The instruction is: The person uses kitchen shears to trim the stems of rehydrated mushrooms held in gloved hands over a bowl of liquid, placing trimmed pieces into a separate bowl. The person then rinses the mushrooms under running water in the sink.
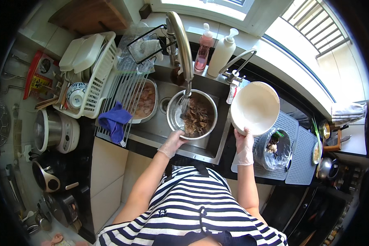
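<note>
My left hand, in a clear disposable glove, grips the near rim of a stainless steel bowl in the sink. Brown, leafy-looking pieces of food, perhaps soaked mushrooms, lie in the bowl. Water pours onto them from the pull-down faucet. To the right, my gloved right hand holds a cream plastic strainer bowl by its near rim, tilted. The inside that shows looks bare, and perforations run along its upper right edge.
Left of the bowl, a white basin of raw meat sits partly under a roll-up rack with a purple cloth. A dish rack stands farther left. Soap bottles line the back. A lined waste bin stands on grey mats at right.
</note>
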### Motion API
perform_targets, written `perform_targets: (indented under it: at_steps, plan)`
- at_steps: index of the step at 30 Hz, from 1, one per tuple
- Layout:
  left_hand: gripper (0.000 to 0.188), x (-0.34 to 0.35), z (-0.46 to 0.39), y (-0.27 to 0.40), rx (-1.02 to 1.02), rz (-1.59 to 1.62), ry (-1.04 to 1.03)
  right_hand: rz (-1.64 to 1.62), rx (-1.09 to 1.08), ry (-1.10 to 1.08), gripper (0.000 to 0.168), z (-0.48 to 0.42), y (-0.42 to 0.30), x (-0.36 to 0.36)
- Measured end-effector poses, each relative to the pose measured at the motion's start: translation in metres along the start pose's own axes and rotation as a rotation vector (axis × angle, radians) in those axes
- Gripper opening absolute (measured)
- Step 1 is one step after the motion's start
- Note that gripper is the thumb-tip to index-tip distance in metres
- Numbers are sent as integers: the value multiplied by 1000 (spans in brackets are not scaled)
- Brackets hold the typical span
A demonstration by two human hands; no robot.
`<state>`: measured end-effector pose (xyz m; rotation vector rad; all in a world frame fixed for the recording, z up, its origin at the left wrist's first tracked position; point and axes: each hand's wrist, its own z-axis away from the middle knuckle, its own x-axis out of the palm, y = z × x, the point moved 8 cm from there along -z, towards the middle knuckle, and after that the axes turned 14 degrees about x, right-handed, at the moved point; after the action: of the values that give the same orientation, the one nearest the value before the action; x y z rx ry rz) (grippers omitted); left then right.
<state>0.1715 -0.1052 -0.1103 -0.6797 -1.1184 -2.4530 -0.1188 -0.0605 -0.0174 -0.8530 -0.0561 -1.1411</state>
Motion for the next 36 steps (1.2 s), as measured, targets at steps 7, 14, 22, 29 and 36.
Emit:
perform_targets:
  at_steps: [7, 14, 22, 29, 36]
  plan:
    - [29, -35, 0, 6, 52, -49, 109, 285, 471, -139, 47, 36, 52, 24]
    - [33, -50, 0, -9, 8, -21, 127, 229, 997, -377, 39, 44, 153, 104]
    - [35, -40, 8, 0, 28, -27, 106, 504, 846, -272, 34, 18, 134, 75]
    - [33, -29, 11, 11, 17, -50, 132, 448, 706, -250, 34, 18, 156, 97]
    - [31, -47, 1, 3, 45, 67, 180, 723, 232, -103, 38, 1, 100, 80]
